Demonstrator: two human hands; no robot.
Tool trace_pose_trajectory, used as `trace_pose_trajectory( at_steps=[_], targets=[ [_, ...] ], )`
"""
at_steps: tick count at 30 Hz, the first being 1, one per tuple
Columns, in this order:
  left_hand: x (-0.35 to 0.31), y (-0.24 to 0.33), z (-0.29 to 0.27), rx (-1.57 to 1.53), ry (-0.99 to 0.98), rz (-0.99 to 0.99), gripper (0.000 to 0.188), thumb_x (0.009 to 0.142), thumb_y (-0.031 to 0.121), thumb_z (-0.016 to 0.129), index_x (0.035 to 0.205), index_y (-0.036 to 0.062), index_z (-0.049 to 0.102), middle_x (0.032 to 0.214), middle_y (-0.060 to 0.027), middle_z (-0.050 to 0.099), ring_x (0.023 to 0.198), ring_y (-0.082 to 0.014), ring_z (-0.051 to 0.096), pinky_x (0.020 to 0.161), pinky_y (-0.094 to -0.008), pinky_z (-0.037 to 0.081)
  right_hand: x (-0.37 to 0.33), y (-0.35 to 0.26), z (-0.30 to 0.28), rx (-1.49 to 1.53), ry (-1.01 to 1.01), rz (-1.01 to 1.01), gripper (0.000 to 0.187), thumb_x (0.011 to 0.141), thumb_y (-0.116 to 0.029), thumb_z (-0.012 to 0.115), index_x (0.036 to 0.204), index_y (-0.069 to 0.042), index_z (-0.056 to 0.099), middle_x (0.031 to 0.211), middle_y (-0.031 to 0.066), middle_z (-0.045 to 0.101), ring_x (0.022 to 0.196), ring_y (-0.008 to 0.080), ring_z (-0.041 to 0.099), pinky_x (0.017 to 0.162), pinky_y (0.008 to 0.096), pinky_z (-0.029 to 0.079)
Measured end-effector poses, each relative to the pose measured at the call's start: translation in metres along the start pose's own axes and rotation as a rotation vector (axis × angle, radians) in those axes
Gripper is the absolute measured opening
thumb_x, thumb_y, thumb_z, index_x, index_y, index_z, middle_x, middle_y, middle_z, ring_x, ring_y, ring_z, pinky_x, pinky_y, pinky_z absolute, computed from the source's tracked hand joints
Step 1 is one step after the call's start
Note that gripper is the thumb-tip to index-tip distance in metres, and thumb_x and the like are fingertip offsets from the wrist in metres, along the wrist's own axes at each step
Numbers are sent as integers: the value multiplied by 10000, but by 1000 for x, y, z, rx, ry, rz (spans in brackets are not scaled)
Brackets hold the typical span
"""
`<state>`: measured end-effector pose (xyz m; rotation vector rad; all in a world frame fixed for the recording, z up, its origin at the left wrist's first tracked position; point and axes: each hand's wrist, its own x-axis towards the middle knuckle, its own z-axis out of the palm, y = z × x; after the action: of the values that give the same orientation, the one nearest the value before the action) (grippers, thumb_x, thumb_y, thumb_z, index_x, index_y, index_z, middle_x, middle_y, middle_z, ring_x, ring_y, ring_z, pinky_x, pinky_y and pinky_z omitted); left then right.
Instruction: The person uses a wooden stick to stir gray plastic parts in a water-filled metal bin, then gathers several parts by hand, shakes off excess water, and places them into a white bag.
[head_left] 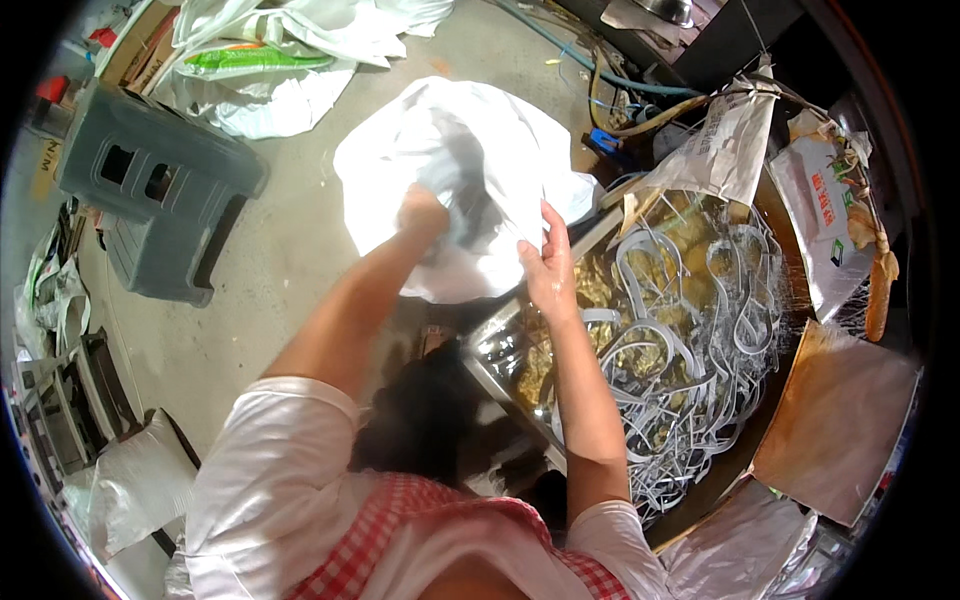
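A large white plastic bag (pixel 380 150) stands with its mouth gathered wide in front of me. My left hand (pixel 425 212) reaches into its mouth; the fingers are blurred and lost against a greyish mass inside that I cannot make out. At the bag's right rim, my right hand (pixel 550 268) pinches the white edge between thumb and fingers. Beneath my right forearm lies a heap of grey plastic strips and loops (pixel 690 370), tangled in a big cardboard box. A shiny metal tray edge (pixel 500 340) borders it on the left.
A dark grey step stool (pixel 160 180) lies tipped on the concrete floor at left. White sacks (pixel 290 90) are piled behind it. Hoses and cables (pixel 640 88) run along the back right near dark machinery. Cardboard flaps (pixel 840 420) stick up on the right. A filled white sack (pixel 140 490) rests lower left.
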<state>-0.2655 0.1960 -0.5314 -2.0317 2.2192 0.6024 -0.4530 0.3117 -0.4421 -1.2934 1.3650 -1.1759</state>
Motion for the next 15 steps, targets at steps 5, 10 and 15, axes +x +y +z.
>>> trace_pose_trajectory(
  at_steps=[5,10,15],
  targets=[
    [1,-6,55,-134,37,28,325,762,134,566,1006,-79,525,994,-238,583,933,-353,586,765,-410,482,-45,6,5,412,-59,143,579,772,79,502,1314,0,312,1281,126,408,1200,215,384,1011,323,304],
    [38,-103,135,-744,-7,-492,309,781,83,509,1043,-81,518,770,-203,607,684,-338,622,517,-481,463,-57,-24,19,894,186,289,573,781,84,530,1299,-58,333,1199,109,485,1053,193,500,899,319,424],
    [9,-100,119,-472,-31,-676,330,771,126,552,1052,-47,536,817,-175,610,702,-295,612,533,-441,456,-69,-13,-16,721,301,311,548,794,60,565,1280,-85,359,1174,116,520,1020,200,534,871,342,458]
  ],
)
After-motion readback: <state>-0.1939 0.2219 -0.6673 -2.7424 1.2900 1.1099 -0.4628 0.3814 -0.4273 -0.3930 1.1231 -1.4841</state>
